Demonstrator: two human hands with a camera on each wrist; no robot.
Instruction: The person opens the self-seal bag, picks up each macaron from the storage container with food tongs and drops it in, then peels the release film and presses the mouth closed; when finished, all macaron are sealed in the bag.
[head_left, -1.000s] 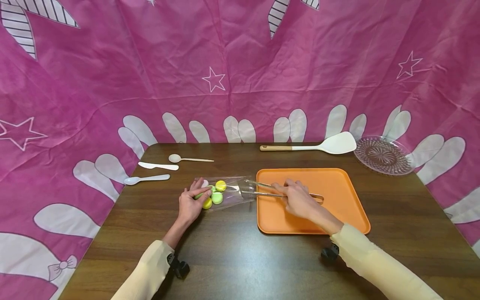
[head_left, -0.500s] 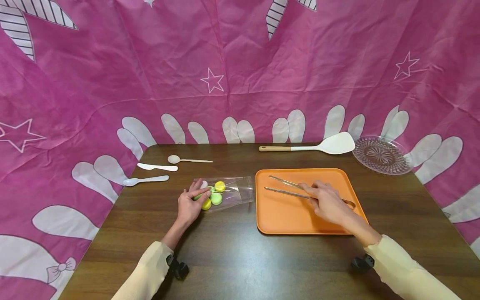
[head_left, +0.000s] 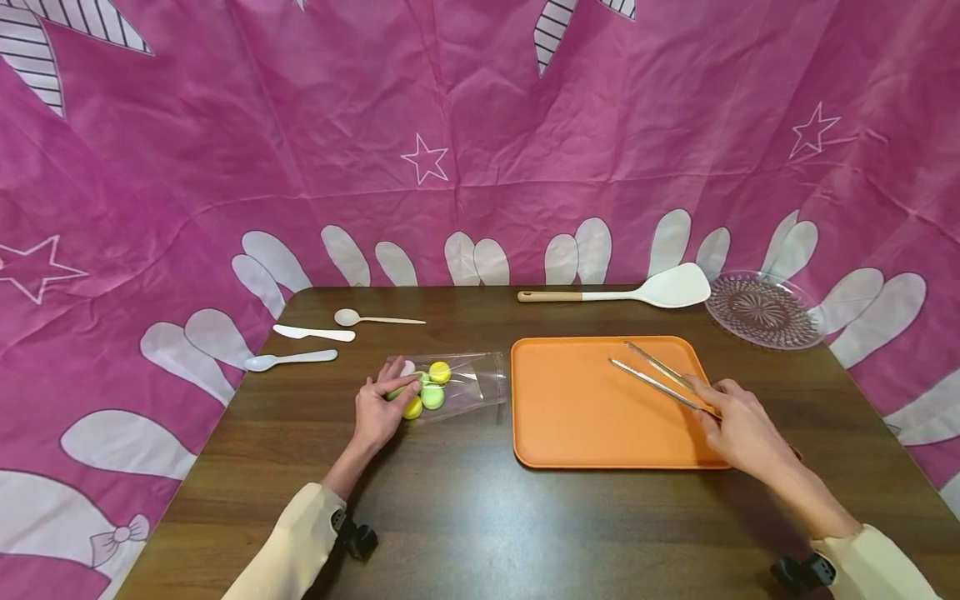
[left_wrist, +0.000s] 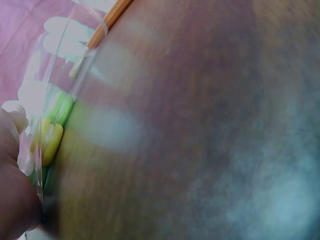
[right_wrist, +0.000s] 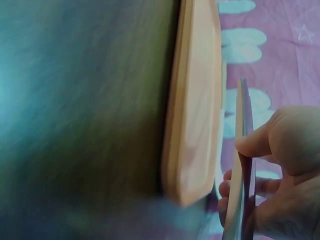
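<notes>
My left hand grips the left end of a clear plastic bag, its thumb and fingers at the bag's edge. Inside lie several round macarons: a yellow macaron, a light green macaron, another yellow one and a white one, partly covered by the fingers. In the left wrist view the thumb shows close to a yellow macaron. My right hand holds metal tongs over the right part of the orange tray. The tongs' tips point up and left, with nothing between them.
A white spatula with a wooden handle lies at the back, beside a clear patterned plate. To the left lie a beige spoon, a white knife and a white spoon. A pink cloth hangs behind.
My right hand has drawn the tongs away from the bag's mouth, to the right across the tray toward its right edge. The left hand and the bag stay in place.
</notes>
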